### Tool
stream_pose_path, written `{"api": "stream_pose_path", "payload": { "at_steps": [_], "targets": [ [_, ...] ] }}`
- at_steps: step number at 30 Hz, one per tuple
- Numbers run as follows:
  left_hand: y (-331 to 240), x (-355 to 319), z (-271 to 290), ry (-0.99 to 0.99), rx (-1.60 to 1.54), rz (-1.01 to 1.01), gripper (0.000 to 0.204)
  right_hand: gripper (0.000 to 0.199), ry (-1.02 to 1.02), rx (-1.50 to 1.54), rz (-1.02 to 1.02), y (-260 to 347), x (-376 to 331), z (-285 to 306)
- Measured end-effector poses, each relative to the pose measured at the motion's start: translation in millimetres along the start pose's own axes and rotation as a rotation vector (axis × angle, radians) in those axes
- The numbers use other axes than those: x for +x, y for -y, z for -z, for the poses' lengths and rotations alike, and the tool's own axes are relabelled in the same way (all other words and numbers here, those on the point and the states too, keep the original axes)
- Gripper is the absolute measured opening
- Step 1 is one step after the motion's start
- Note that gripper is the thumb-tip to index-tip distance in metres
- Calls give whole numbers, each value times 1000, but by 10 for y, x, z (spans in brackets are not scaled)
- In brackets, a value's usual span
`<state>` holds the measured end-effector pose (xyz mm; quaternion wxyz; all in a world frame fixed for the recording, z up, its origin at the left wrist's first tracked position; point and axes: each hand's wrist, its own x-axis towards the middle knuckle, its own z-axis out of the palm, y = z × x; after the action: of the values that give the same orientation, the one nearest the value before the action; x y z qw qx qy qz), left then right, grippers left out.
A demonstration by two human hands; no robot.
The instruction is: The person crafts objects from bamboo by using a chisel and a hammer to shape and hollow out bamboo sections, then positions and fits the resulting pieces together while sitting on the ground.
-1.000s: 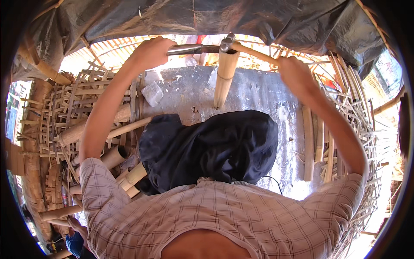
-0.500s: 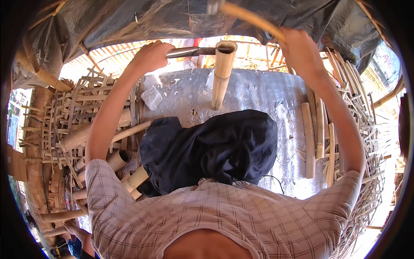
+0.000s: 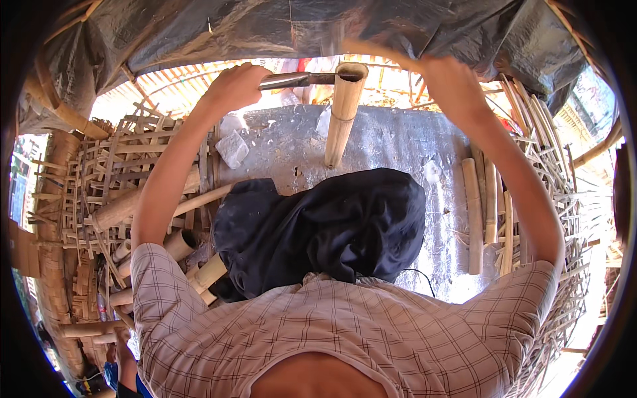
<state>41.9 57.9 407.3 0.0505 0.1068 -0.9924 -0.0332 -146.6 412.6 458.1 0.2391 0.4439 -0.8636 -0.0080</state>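
An upright bamboo tube (image 3: pixel 342 119) stands on a grey sheet (image 3: pixel 398 142) in front of me. My left hand (image 3: pixel 232 86) grips the handle of a metal blade (image 3: pixel 292 80), which lies across the tube's open top. My right hand (image 3: pixel 454 86) is closed on a wooden stick (image 3: pixel 385 54). The stick is blurred with motion and reaches left toward the tube's top. Whether it touches the blade or the tube I cannot tell.
A black cloth (image 3: pixel 318 232) covers my lap. Split bamboo slats (image 3: pixel 474 219) lie on the right and a woven bamboo lattice (image 3: pixel 126 172) on the left. Cut bamboo tubes (image 3: pixel 199 272) are piled at the lower left. A dark tarp (image 3: pixel 298 26) hangs overhead.
My right hand lifted the stick high above the tube and has now swung it back down toward the tube's top. The left hand keeps the blade on the tube.
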Motion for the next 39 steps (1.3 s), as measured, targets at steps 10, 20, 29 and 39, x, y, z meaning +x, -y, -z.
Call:
{"api": "stream_pose_path", "payload": {
  "at_steps": [10, 20, 29, 39],
  "targets": [
    [-383, -136, 54, 157, -133, 175, 36, 27, 65, 457, -194, -282, -262, -142],
    [-785, -890, -293, 424, -1777, 301, 26, 33, 199, 1199, -97, 391, -794, -164],
    [-1509, -1089, -644, 154, -2165, 291, 17, 37, 187, 1192, -244, 261, -773, -276],
    [-1577, -1158, -694, 115, -2171, 247, 16, 18, -65, 246, 4, 338, -592, -299]
  ]
}}
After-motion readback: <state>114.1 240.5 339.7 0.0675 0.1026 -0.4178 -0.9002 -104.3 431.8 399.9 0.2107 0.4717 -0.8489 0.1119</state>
